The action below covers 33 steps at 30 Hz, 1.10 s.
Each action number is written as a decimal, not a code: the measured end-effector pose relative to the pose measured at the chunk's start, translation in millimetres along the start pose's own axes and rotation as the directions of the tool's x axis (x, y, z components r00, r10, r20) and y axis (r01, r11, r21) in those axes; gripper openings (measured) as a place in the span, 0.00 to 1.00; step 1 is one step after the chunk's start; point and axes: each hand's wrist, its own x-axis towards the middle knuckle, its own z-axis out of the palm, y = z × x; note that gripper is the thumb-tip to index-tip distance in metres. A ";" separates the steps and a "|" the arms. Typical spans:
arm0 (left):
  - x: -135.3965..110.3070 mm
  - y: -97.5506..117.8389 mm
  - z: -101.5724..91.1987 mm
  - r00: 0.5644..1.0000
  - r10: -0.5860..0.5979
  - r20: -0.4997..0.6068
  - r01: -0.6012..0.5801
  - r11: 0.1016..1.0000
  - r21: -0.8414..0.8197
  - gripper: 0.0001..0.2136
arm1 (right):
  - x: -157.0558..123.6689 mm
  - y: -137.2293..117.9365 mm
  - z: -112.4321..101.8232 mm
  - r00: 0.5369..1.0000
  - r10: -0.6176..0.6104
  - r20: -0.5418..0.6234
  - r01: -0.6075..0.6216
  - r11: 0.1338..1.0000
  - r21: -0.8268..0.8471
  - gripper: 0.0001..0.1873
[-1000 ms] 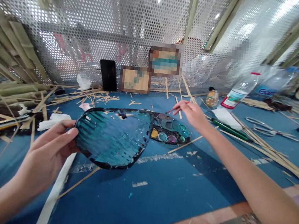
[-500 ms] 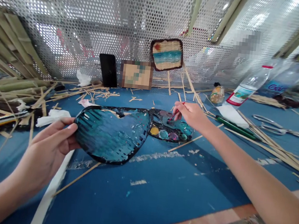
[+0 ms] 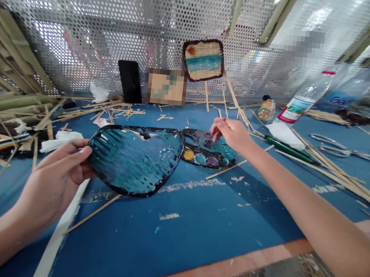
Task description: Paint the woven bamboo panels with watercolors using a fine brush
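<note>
Between the thumb and fingers of my left hand (image 3: 66,165) is the left edge of a woven bamboo-strip panel (image 3: 136,162), painted blue and teal with a black rim. It is held tilted above the table. My right hand (image 3: 227,132) pinches a thin red paintbrush (image 3: 212,136), its tip down at the paint palette (image 3: 205,162). That black palette has wells of yellow, teal and purple paint, with smeared mixing areas behind them. The panel's right edge overlaps the palette's left end.
Loose bamboo strips (image 3: 334,169) lie at the right beside scissors (image 3: 345,150) and a green pen-like tool (image 3: 289,149). Behind stand a phone (image 3: 130,82), a small painted woven panel (image 3: 203,61) and a water bottle (image 3: 303,100). Crumpled tissue (image 3: 61,141) lies near my left hand.
The whole scene has shifted slightly up and left as the view moved. Both hands keep their holds, and the brush tip stays over the palette's mixing area.
</note>
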 end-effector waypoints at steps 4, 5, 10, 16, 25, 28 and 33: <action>1.0 -1.3 -0.1 1.000 0.006 -0.021 -0.007 0.998 -0.056 0.08 | 3.4 4.2 -4.1 0.983 -0.013 -0.181 0.019 0.999 0.031 0.31; 1.5 -1.9 -0.2 1.000 0.002 -0.028 -0.003 0.998 -0.063 0.08 | 4.1 4.4 -4.0 0.978 -0.029 -0.208 0.044 0.996 0.071 0.30; 3.5 -3.8 -0.2 1.000 -0.006 -0.026 0.004 0.997 -0.074 0.07 | 2.9 -1.0 10.8 0.994 -0.109 -0.020 0.110 0.992 0.070 0.21; 2.6 -4.4 -0.6 1.000 -0.001 -0.015 -0.001 0.997 -0.081 0.05 | 1.6 -7.9 22.4 0.991 -0.074 0.107 0.076 0.997 -0.008 0.20; 1.6 -5.3 -2.3 1.000 0.013 0.016 -0.011 0.993 -0.121 0.04 | 1.7 -8.0 26.9 0.989 -0.103 0.104 0.111 0.991 -0.073 0.19; 0.9 -5.2 -1.3 1.000 0.022 0.020 -0.020 0.993 -0.115 0.04 | 0.5 -10.5 26.6 0.996 -0.079 0.052 0.086 0.985 -0.150 0.18; 1.9 -5.4 -2.1 0.998 0.033 0.047 -0.028 0.995 -0.092 0.03 | -0.8 -13.9 26.1 0.994 -0.082 0.079 0.090 0.990 -0.105 0.18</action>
